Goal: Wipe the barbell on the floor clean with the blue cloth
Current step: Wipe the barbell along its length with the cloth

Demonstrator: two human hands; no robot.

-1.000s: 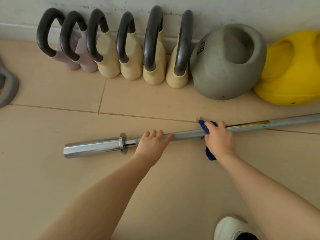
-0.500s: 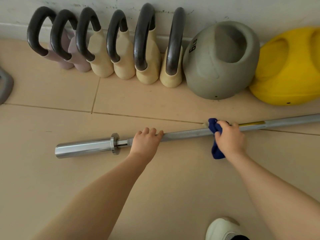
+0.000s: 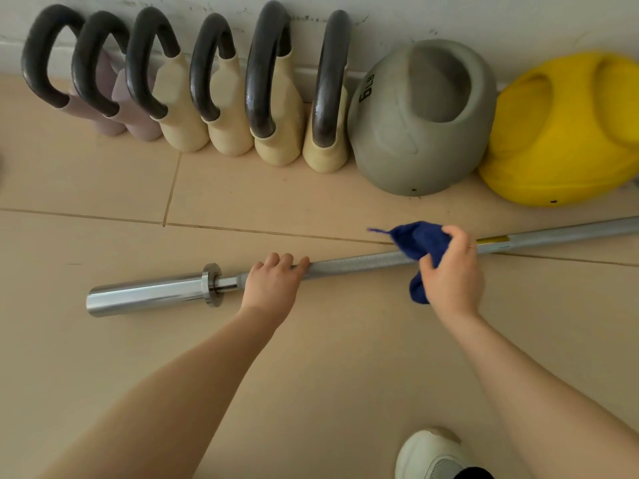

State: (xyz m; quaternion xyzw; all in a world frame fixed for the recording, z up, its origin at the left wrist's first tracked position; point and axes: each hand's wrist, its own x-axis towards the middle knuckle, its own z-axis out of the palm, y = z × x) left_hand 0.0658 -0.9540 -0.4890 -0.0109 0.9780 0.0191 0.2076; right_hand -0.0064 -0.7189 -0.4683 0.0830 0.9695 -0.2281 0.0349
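Observation:
A steel barbell (image 3: 352, 264) lies across the tan tiled floor, its chrome sleeve at the left and its shaft running off the right edge. My left hand (image 3: 271, 285) grips the shaft just right of the collar, fingers curled over it. My right hand (image 3: 453, 271) holds the bunched blue cloth (image 3: 420, 242) over the shaft further right. Part of the cloth sticks up to the left and part hangs below my palm. A yellow band on the shaft shows just right of that hand.
Several kettlebells with dark handles (image 3: 262, 88) stand in a row against the wall. A grey 6 LB weight (image 3: 422, 122) and a yellow one (image 3: 567, 133) lie to their right. My white shoe (image 3: 428, 454) is at the bottom right.
My right hand has loosened off the shaft and the blue cloth now sticks up and out to the left. The left hand keeps its grip near the collar.

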